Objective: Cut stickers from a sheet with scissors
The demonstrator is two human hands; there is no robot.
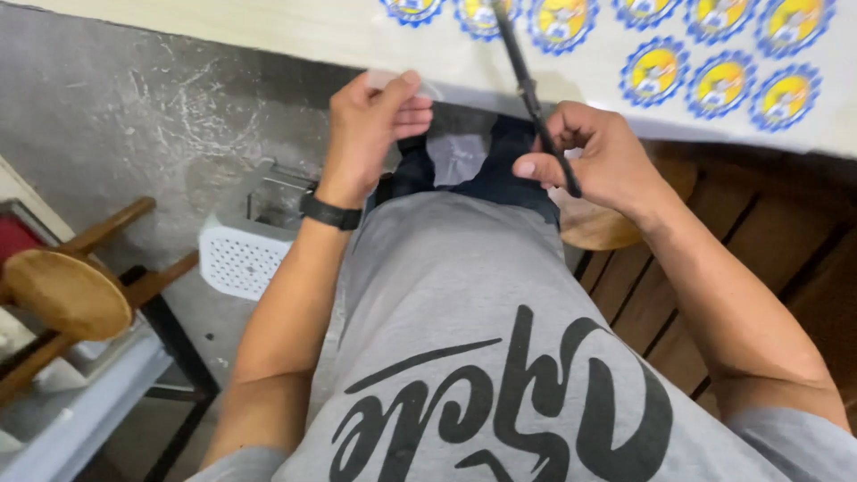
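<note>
R hand (596, 153) is closed around the black handles of a pair of scissors (530, 89), blades pointing up and away over the sheet of round blue-and-yellow stickers (678, 54) lying on the pale table (295, 36). L hand (373, 125), black watch (330, 213) on the wrist, pinches the sheet's near edge at the table lip, thumb on top, fingers curled under; what's betw the fingers looks like a thin clear or white strip, can't tell more. Step in hand, as I read it: cutting stickers off the sheet, w/ the scissors set near the sheet edge and the L hand holding the stock taut. Next move prob calls for keeping the blades lined up betw sticker rows, clear of the blue scalloped borders, and L fingers kept out of the cut line. Person sits in a grey printed tee; white perforated basket (239, 259) on the floor to the L, round wooden stool (64, 293) farther L, another stool (616, 223) under the R forearm.
</note>
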